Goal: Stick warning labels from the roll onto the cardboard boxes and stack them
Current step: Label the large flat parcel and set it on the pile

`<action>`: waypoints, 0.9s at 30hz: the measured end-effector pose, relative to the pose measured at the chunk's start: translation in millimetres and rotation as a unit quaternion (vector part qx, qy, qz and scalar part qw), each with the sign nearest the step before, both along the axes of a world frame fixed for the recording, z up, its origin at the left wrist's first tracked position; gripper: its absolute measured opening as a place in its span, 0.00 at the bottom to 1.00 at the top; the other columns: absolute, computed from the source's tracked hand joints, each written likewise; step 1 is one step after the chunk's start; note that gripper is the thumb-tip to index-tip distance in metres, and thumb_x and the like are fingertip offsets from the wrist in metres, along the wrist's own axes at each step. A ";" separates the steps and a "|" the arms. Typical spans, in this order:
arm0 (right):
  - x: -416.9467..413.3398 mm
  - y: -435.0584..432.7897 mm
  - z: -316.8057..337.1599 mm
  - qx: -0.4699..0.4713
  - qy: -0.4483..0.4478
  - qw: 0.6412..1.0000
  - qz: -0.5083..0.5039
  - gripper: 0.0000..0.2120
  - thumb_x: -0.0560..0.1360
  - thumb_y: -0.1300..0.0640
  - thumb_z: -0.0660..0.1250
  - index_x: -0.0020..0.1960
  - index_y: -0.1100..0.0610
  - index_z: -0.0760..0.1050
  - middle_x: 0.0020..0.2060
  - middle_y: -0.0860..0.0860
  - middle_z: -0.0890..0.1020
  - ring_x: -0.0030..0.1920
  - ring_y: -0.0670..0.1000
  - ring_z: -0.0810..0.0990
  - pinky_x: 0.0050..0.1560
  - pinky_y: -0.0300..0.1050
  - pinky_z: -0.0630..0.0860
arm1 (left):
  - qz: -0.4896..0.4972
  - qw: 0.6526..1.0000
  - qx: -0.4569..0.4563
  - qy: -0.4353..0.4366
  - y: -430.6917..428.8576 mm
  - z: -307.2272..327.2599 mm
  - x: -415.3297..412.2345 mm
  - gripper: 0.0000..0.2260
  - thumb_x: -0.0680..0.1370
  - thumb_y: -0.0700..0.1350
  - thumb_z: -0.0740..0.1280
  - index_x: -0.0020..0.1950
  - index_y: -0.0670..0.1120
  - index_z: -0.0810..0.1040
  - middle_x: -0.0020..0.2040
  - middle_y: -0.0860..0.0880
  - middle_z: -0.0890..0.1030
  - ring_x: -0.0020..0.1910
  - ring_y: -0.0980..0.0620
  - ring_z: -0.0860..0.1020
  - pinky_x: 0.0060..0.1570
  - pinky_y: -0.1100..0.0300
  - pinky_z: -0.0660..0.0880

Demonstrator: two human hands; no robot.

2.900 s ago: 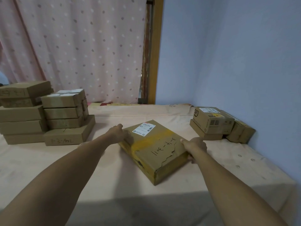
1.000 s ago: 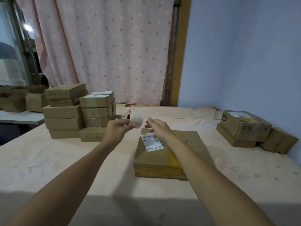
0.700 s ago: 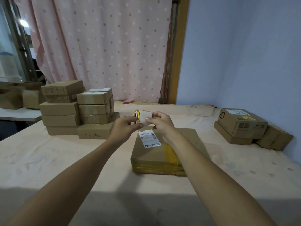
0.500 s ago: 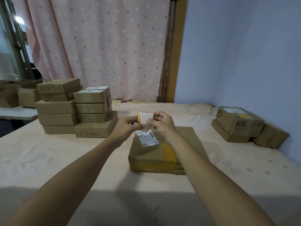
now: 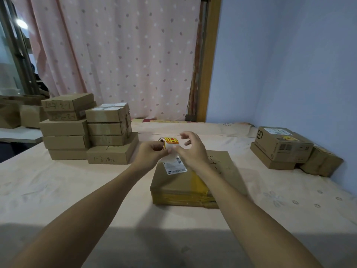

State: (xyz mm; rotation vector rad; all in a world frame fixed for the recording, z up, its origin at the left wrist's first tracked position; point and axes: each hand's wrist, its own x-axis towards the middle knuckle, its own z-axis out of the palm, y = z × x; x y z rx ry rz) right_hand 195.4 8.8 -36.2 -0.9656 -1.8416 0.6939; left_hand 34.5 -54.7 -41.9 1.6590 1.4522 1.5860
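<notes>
Left grip closed round small roll of red-and-yellow warning labels. Right grip at the roll's loose end, fingers fanned; pinch unconfirmed. Labels judged light, floppy, tacky: lift by a corner. Flat brown yellow-taped cardboard box just beneath both grips, sealed, contents unseen

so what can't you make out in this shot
Head view:
- Label roll: mostly hidden inside the left hand; labels left unclear.
- Right hand: whether its fingers pinch a label is hidden where the hands meet.
- Shipping label on the cardboard box: print too small.
- Handwriting on that box: partly covered by the right forearm.
- Far-left boxes: cut off by the edge.
</notes>
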 end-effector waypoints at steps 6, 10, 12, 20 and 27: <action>-6.7 -1.9 2.9 0.145 -0.102 0.984 0.006 0.13 0.78 0.49 0.72 0.62 0.49 0.81 0.58 0.44 0.82 0.60 0.49 0.74 0.62 0.51 0.73 | 0.084 0.980 0.075 0.165 6.2 -5.7 0.0 0.06 0.77 0.44 0.73 0.46 0.42 0.86 0.36 0.45 0.82 0.37 0.46 0.76 0.35 0.45 0.72; -5.2 -4.3 -0.5 0.115 -0.068 0.991 0.001 0.10 0.77 0.50 0.73 0.58 0.48 0.84 0.53 0.41 0.83 0.58 0.48 0.76 0.60 0.50 0.75 | 0.100 0.968 0.085 0.215 1.9 -6.1 -0.8 0.05 0.77 0.43 0.74 0.43 0.42 0.85 0.34 0.48 0.79 0.38 0.46 0.73 0.33 0.52 0.68; -3.9 -3.5 -1.9 0.069 -0.048 0.996 0.001 0.07 0.77 0.49 0.73 0.54 0.44 0.84 0.50 0.43 0.80 0.56 0.47 0.77 0.57 0.49 0.76 | 0.107 0.964 0.084 0.228 0.5 -5.6 -3.0 0.05 0.76 0.42 0.75 0.44 0.42 0.86 0.35 0.47 0.79 0.38 0.48 0.72 0.33 0.56 0.66; -6.4 -3.9 -3.7 0.091 -0.033 0.995 -0.014 0.03 0.77 0.53 0.72 0.47 0.50 0.85 0.44 0.38 0.80 0.53 0.46 0.75 0.52 0.44 0.73 | 0.124 0.959 0.054 0.249 -1.8 -12.0 -14.2 0.06 0.74 0.42 0.77 0.48 0.41 0.86 0.42 0.45 0.80 0.43 0.46 0.74 0.38 0.51 0.71; -6.1 1.4 -0.2 0.035 0.086 0.994 -0.052 0.05 0.77 0.56 0.71 0.43 0.48 0.81 0.42 0.40 0.82 0.48 0.45 0.80 0.47 0.42 0.76 | 0.179 0.969 0.018 0.171 -6.0 -19.8 -38.1 0.12 0.73 0.43 0.77 0.36 0.39 0.78 0.34 0.49 0.69 0.37 0.55 0.68 0.35 0.56 0.62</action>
